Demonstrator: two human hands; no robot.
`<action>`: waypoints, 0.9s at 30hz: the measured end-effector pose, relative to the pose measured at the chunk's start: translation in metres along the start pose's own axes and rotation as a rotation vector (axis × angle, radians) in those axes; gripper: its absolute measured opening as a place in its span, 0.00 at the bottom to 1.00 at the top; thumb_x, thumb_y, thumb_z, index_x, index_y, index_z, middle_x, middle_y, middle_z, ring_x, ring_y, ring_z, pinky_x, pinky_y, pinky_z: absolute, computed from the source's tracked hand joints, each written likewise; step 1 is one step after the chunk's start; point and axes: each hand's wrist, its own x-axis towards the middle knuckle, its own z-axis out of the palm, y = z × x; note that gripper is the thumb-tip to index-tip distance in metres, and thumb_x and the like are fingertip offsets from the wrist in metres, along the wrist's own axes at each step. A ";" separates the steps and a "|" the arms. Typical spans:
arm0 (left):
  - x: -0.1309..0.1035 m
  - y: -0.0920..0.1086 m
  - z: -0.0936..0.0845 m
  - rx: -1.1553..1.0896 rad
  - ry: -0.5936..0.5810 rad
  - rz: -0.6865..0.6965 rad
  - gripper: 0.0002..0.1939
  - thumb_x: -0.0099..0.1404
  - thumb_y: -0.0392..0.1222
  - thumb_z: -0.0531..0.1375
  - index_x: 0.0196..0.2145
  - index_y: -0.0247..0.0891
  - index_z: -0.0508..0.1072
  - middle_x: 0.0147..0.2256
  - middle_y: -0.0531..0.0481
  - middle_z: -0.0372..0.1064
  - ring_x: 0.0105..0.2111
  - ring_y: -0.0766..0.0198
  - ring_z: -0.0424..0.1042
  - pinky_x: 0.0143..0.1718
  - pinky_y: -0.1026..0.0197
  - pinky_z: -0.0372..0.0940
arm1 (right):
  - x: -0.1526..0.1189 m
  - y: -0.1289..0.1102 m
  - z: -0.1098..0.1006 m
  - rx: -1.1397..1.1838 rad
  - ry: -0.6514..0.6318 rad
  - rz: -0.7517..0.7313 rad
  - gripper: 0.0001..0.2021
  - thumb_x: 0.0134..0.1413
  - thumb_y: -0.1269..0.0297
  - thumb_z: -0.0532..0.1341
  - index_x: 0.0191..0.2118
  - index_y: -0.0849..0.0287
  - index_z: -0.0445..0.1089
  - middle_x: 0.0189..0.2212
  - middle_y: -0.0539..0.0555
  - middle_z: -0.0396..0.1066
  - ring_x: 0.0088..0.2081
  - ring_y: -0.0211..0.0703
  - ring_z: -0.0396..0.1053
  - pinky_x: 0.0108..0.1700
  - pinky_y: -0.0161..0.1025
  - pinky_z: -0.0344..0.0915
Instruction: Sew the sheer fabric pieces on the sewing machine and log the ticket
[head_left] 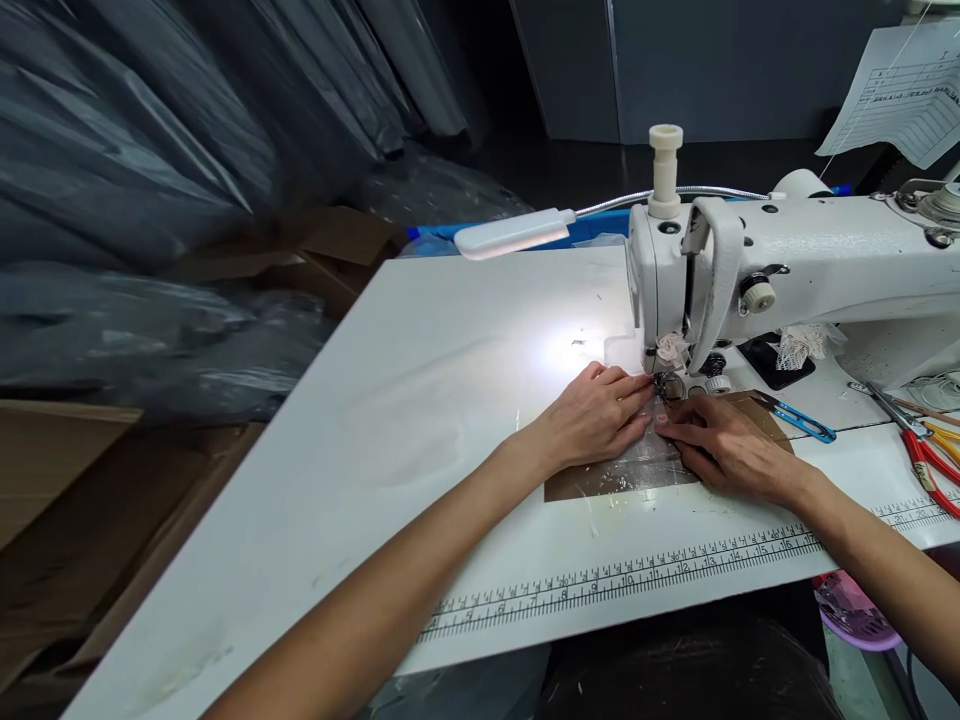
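And here we are at the sewing machine (825, 250), both hands in close under its head! The left hand (604, 412) lies palm down, fingers close together, their tips right up by the metal foot (667, 386); whether it grips anything, I cannot tell. Over on the other side, the right hand (724, 445) has its fingers bent, thumb and forefinger at the edge of a sheer strip (661, 432); whether they pinch it or merely press, that's hidden from us. And that strip sits between the two hands, running up toward the foot, atop a brown sheet (600, 482) flecked with pale scraps on the white desk (420, 330).

Look up: a slim lamp (510, 235) throws a bright patch on the desk beyond the left hand, and a pale fabric flower (671, 348) perches on the machine head just above the foot. To the right of it all, blue thread snips (801, 418) at the brown sheet's edge, red-handled scissors (922, 460) farther out, white lace (801, 346) tucked beneath the machine's arm! Along the near edge runs a printed ruler (622, 580), the right forearm crossing it, and down below, a purple basket (874, 642) beside the desk
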 end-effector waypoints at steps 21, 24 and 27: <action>-0.015 -0.004 0.015 0.039 0.195 0.091 0.22 0.70 0.50 0.51 0.55 0.35 0.69 0.52 0.37 0.72 0.47 0.49 0.69 0.44 0.47 0.61 | 0.000 0.001 -0.002 0.083 -0.003 -0.001 0.15 0.65 0.70 0.53 0.51 0.60 0.73 0.45 0.62 0.65 0.48 0.49 0.66 0.50 0.50 0.72; -0.015 -0.005 0.016 0.063 0.217 0.111 0.22 0.70 0.49 0.51 0.55 0.35 0.69 0.51 0.37 0.73 0.46 0.49 0.70 0.44 0.47 0.60 | 0.001 0.001 -0.002 0.075 0.002 -0.001 0.15 0.66 0.69 0.53 0.50 0.61 0.74 0.44 0.62 0.66 0.48 0.49 0.67 0.49 0.49 0.72; -0.014 -0.005 0.017 0.074 0.228 0.117 0.21 0.70 0.49 0.52 0.55 0.35 0.69 0.51 0.38 0.73 0.46 0.49 0.70 0.43 0.47 0.60 | 0.001 0.001 -0.001 0.071 0.008 0.001 0.15 0.67 0.68 0.52 0.50 0.61 0.74 0.44 0.62 0.67 0.47 0.49 0.67 0.49 0.48 0.72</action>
